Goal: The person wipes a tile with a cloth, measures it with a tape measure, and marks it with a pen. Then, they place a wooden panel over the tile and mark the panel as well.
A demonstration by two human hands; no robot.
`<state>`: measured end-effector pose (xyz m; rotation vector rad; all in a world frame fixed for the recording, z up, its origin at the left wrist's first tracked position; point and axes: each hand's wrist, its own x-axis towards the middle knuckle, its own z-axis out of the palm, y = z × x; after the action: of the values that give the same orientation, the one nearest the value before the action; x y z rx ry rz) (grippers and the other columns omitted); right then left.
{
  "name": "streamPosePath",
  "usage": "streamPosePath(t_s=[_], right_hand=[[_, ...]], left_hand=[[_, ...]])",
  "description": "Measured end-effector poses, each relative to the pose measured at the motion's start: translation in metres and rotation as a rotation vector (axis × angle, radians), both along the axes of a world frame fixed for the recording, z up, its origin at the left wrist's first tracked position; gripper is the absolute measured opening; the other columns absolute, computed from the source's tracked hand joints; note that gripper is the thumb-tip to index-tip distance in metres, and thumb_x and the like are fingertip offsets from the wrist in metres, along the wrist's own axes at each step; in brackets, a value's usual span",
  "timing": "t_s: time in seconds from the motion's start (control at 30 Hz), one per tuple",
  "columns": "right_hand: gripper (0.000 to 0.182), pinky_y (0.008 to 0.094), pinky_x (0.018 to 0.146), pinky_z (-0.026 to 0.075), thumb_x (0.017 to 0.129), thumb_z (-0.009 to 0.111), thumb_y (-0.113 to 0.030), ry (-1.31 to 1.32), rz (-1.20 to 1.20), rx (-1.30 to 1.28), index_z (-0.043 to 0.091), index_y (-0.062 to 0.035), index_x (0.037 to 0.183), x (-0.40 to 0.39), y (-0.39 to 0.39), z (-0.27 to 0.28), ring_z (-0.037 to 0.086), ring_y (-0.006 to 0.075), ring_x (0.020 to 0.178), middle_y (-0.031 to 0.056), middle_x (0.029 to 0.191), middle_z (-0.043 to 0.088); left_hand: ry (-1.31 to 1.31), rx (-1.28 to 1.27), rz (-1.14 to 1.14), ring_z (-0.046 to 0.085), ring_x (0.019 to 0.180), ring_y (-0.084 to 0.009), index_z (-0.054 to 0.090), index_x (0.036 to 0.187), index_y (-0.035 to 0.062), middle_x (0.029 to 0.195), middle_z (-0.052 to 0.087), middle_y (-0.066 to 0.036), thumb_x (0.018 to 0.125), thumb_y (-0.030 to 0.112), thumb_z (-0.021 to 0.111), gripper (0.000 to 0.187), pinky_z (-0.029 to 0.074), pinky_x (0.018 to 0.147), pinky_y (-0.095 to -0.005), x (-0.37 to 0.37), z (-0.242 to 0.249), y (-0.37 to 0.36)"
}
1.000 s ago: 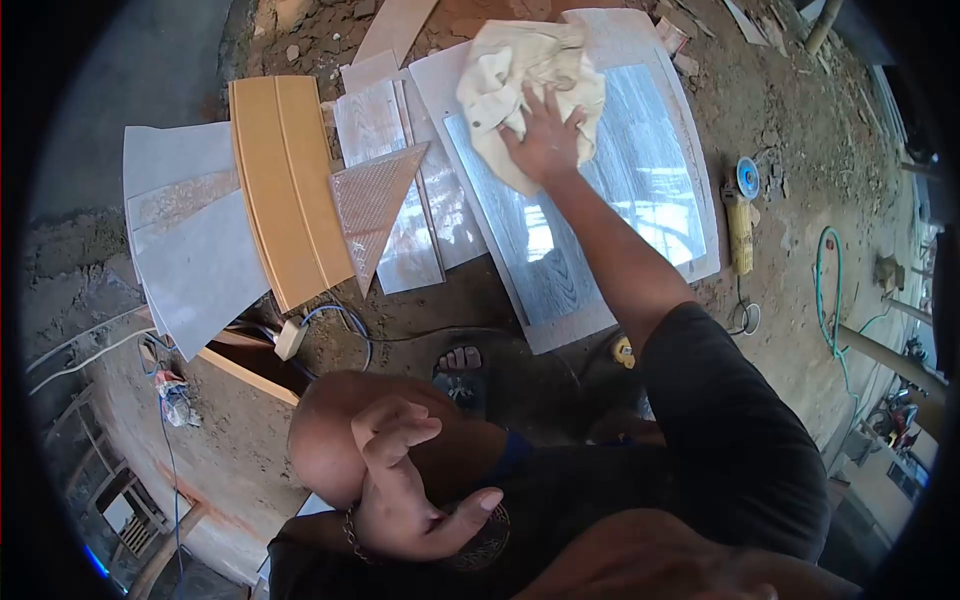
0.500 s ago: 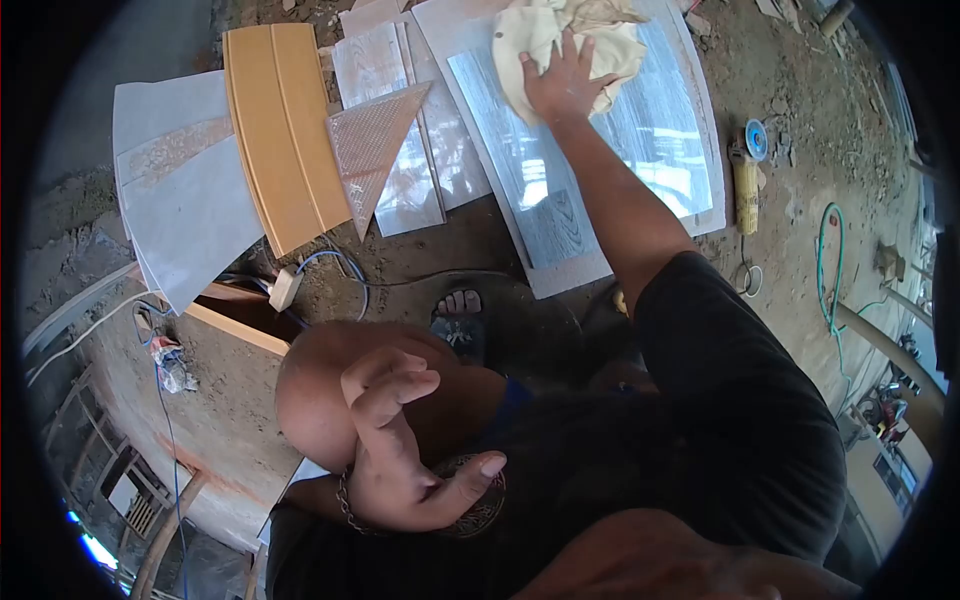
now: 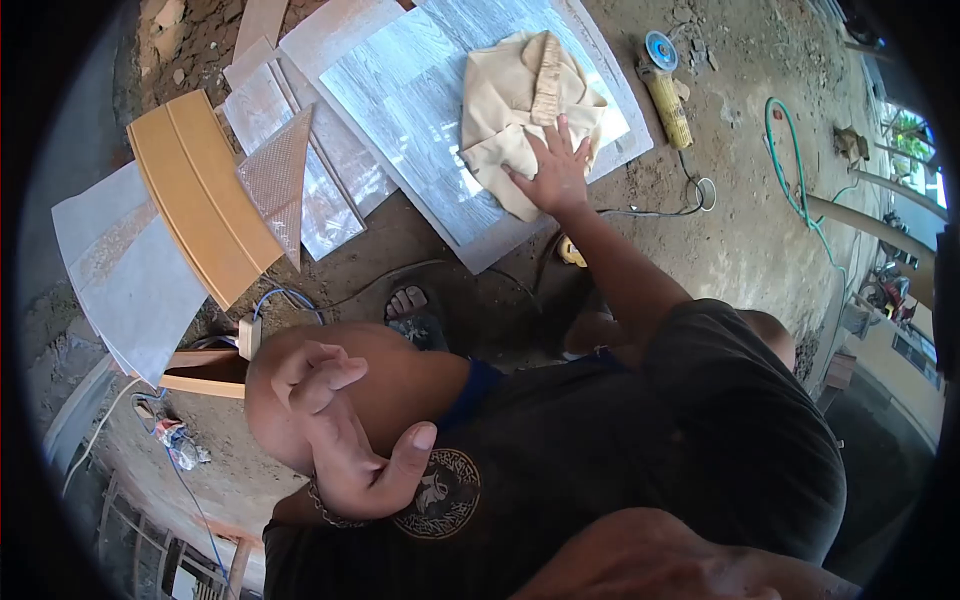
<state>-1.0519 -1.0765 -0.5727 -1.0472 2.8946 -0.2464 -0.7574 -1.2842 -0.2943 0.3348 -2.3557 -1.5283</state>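
My right hand [image 3: 556,172] lies with spread fingers on the lower edge of a crumpled cream cloth [image 3: 500,95], pressing it against a glossy grey wood-patterned tile [image 3: 390,90]. The cloth has a gathered band at its upper part. My left hand [image 3: 350,430] is raised over my left knee, its thumb apart from loosely curled fingers, with nothing in it. A chain bracelet is round its wrist.
An orange-tan panel [image 3: 200,200], a perforated triangular piece [image 3: 277,180] and grey sheets [image 3: 130,270] lie to the left. A yellow angle grinder [image 3: 668,108] with a blue disc, a green hose [image 3: 783,165] and cables are on the dirt ground.
My right hand and the cloth have moved down the tile toward me, and the cloth's folds have changed shape. The whole view has turned and shifted. My left hand keeps its pose.
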Motion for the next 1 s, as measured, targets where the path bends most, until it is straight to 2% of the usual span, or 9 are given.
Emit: streamPosePath(t_s=[0.23, 0.47, 0.53, 0.57, 0.63, 0.67, 0.73, 0.87, 1.0], right_hand=[[0.092, 0.0776, 0.109, 0.013, 0.087, 0.053, -0.070, 0.077, -0.596, -0.045, 0.043, -0.0032, 0.149, -0.143, -0.002, -0.010, 0.017, 0.0346, 0.152, 0.0106, 0.163, 0.027], [0.072, 0.0792, 0.106, 0.017, 0.088, 0.055, -0.069, 0.265, 0.186, -0.002, 0.053, -0.0229, 0.144, -0.198, -0.110, 0.003, 0.030, 0.0349, 0.147, 0.0052, 0.155, 0.042], [0.066, 0.0804, 0.104, 0.018, 0.089, 0.054, -0.068, 0.271, -0.024, -0.074, 0.059, -0.0239, 0.138, -0.222, -0.155, 0.007, 0.029, 0.0338, 0.147, 0.0043, 0.152, 0.045], [0.066, 0.0804, 0.104, 0.018, 0.089, 0.054, -0.068, 0.250, -0.014, -0.077, 0.059, -0.0239, 0.138, -0.205, -0.167, 0.006, 0.029, 0.0338, 0.147, 0.0043, 0.152, 0.045], [0.061, 0.0703, 0.109, 0.032, 0.090, 0.063, -0.055, 0.447, -0.116, -0.023, 0.057, -0.0149, 0.135, -0.164, -0.195, 0.004, 0.042, 0.0409, 0.137, 0.0281, 0.146, 0.043], [0.061, 0.0703, 0.109, 0.032, 0.090, 0.063, -0.055, 0.431, -0.108, -0.027, 0.057, -0.0149, 0.135, -0.142, -0.193, 0.001, 0.042, 0.0409, 0.137, 0.0281, 0.146, 0.043], [0.064, 0.0823, 0.103, 0.017, 0.088, 0.056, -0.066, 0.275, 0.256, -0.079, 0.060, -0.0234, 0.136, -0.085, -0.164, -0.002, 0.026, 0.0329, 0.149, 0.0048, 0.148, 0.048], [0.058, 0.0777, 0.109, 0.018, 0.075, 0.078, -0.044, -0.026, 0.652, -0.117, 0.065, -0.0213, 0.127, 0.043, -0.080, 0.004, 0.025, 0.0307, 0.149, 0.0039, 0.137, 0.053], [0.045, 0.0717, 0.102, 0.030, 0.070, 0.081, -0.029, -0.071, 0.524, -0.133, 0.070, -0.0172, 0.112, 0.095, -0.053, 0.005, 0.043, 0.0312, 0.133, 0.0050, 0.128, 0.057]], left_hand=[[-0.063, 0.191, 0.062, 0.034, 0.117, -0.0272, 0.045, 0.128, 0.0011, 0.123, 0.035, -0.015, 0.070, 0.015, 0.079, 0.069, 0.028, 0.105, -0.0402, 0.004, 0.005, 0.000], [-0.235, 0.051, 0.075, 0.036, 0.116, -0.0276, 0.048, 0.129, 0.0031, 0.122, 0.035, -0.016, 0.073, 0.020, 0.081, 0.067, 0.030, 0.104, -0.0393, -0.005, 0.019, -0.007], [-0.257, 0.017, 0.078, 0.037, 0.117, -0.0282, 0.048, 0.128, 0.0030, 0.123, 0.035, -0.017, 0.073, 0.020, 0.081, 0.066, 0.030, 0.104, -0.0399, -0.001, 0.025, -0.001], [-0.278, 0.017, 0.089, 0.037, 0.117, -0.0282, 0.048, 0.128, 0.0030, 0.123, 0.035, -0.017, 0.073, 0.020, 0.081, 0.066, 0.030, 0.104, -0.0399, 0.002, 0.029, 0.003], [-0.272, -0.016, 0.127, 0.037, 0.118, -0.0278, 0.049, 0.127, 0.0016, 0.125, 0.035, -0.017, 0.072, 0.020, 0.082, 0.067, 0.030, 0.105, -0.0400, 0.008, 0.035, 0.005], [-0.287, -0.019, 0.136, 0.037, 0.118, -0.0278, 0.049, 0.127, 0.0016, 0.125, 0.035, -0.017, 0.072, 0.020, 0.082, 0.067, 0.030, 0.105, -0.0400, 0.014, 0.037, 0.004], [-0.157, -0.008, 0.263, 0.037, 0.118, -0.0270, 0.050, 0.126, 0.0005, 0.126, 0.036, -0.016, 0.071, 0.022, 0.083, 0.068, 0.031, 0.105, -0.0405, 0.027, 0.034, 0.005], [0.022, 0.148, 0.468, 0.040, 0.116, -0.0240, 0.051, 0.126, -0.0013, 0.127, 0.037, -0.015, 0.074, 0.025, 0.081, 0.066, 0.035, 0.102, -0.0393, 0.040, 0.032, 0.015], [-0.016, 0.106, 0.378, 0.042, 0.116, -0.0213, 0.047, 0.130, -0.0017, 0.129, 0.038, -0.013, 0.077, 0.024, 0.079, 0.067, 0.038, 0.098, -0.0359, 0.049, 0.041, 0.021]])
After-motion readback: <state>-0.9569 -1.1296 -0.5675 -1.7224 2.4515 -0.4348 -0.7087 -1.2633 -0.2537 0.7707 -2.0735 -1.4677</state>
